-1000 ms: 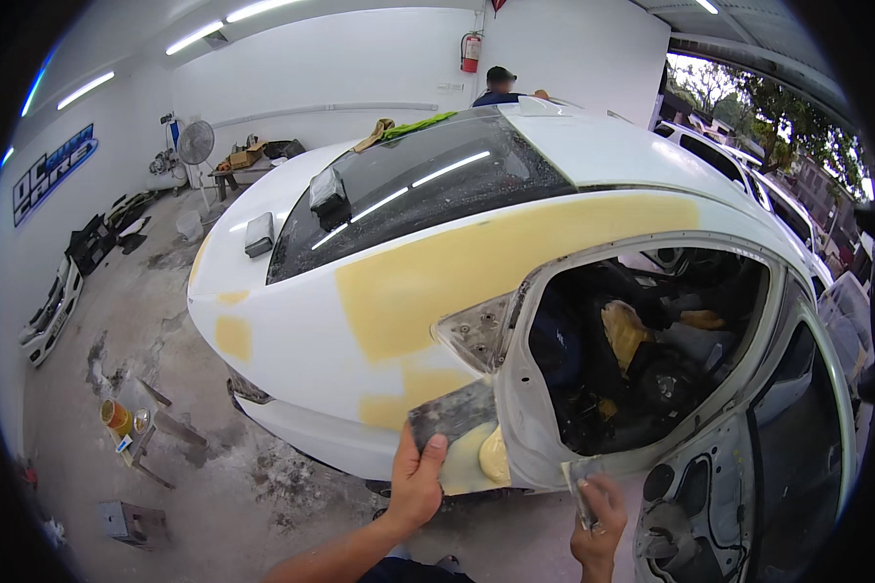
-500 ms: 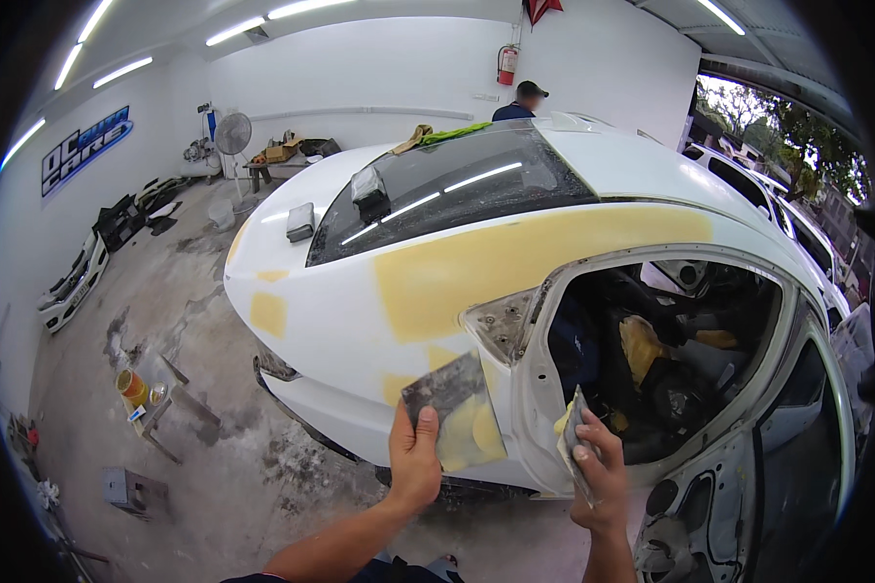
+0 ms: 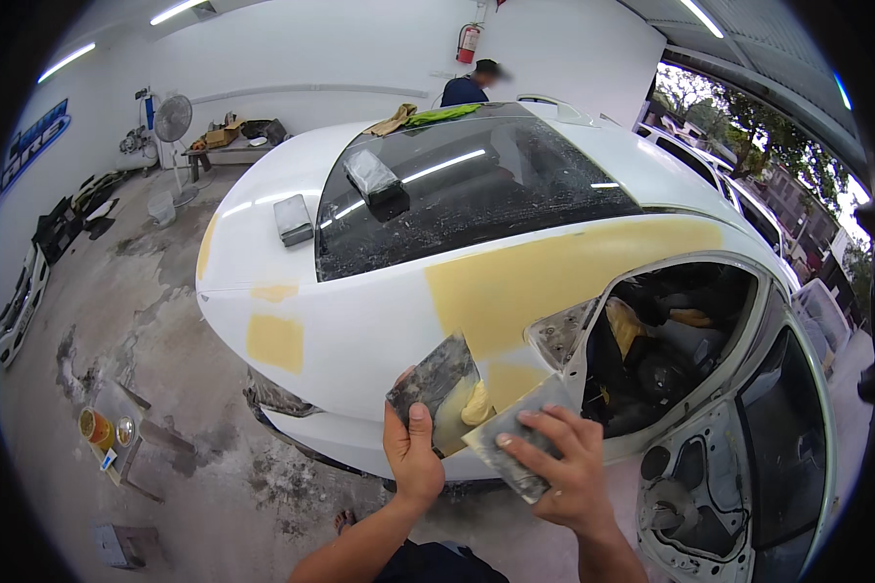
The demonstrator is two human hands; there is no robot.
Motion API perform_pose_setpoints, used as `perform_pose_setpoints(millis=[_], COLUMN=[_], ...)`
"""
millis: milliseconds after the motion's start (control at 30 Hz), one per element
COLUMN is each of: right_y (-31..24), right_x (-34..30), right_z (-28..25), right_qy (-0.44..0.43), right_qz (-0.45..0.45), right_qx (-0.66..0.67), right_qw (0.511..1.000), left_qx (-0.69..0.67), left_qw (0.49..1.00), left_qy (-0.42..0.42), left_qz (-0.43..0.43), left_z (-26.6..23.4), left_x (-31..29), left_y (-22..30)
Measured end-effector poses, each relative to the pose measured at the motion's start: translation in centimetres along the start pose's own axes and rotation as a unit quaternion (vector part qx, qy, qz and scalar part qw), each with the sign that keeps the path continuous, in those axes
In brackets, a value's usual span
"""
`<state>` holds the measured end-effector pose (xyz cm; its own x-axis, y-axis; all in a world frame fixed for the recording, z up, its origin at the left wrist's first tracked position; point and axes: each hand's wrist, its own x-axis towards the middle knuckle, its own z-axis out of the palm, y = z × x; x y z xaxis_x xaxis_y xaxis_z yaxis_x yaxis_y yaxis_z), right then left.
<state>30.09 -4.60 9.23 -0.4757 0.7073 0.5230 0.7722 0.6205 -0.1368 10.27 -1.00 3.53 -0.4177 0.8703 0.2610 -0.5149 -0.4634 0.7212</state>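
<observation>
My left hand (image 3: 415,459) grips a dark, flat mixing board (image 3: 436,377), thumb on its face and the other fingers mostly hidden behind. A lump of pale yellow putty (image 3: 477,402) sits near the board's right edge. In my right hand (image 3: 569,466) is a grey rectangular putty spreader (image 3: 527,420), yellow smeared along its edge. The spreader is tilted close to the board's lower right; whether they touch I cannot tell. Beyond both hands stands a white car (image 3: 369,321) with a broad yellow filler patch (image 3: 496,291) and smaller patches on its front fender.
The car's front door (image 3: 739,476) hangs open at my right. Two grey wrapped blocks rest on the hood (image 3: 294,220) and windshield (image 3: 371,175). At left stands a low bench (image 3: 146,442) with a yellow-orange can (image 3: 96,428). Another person (image 3: 467,87) is behind the car.
My right hand has brought the spreader leftward, beside the board, and turned its flat face into view. The putty now shows as a gathered lump. My view has shifted.
</observation>
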Motion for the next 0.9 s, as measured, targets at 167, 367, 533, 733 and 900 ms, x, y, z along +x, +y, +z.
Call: perform_pose_setpoints(millis=[167, 367, 533, 733, 900], right_y=[-3.2, 1.0, 3.6, 3.3, 4.1], right_x=[5.7, 14.4, 20.3, 22.8, 20.8], right_z=[5.1, 6.5, 9.0, 10.2, 11.6], right_qy=[-0.155, -0.039, -0.103, -0.130, -0.117], right_qz=[0.047, 0.113, 0.074, 0.069, 0.078], right_qx=[-0.064, -0.222, -0.320, -0.284, -0.297], right_qw=[0.985, 0.968, 0.939, 0.948, 0.944], left_qx=[0.014, -0.036, 0.041, 0.132, 0.077], left_qw=[0.991, 0.992, 0.978, 0.945, 0.962], left_qy=[-0.041, 0.088, 0.202, 0.288, 0.255], left_qz=[0.129, 0.085, -0.034, -0.076, -0.055], left_z=[-4.9, -14.4, -24.4, -30.8, -29.3], left_x=[8.9, 15.6, 11.0, 7.7, 9.7], left_y=[4.5, 6.4, 4.4, 4.2, 3.8])
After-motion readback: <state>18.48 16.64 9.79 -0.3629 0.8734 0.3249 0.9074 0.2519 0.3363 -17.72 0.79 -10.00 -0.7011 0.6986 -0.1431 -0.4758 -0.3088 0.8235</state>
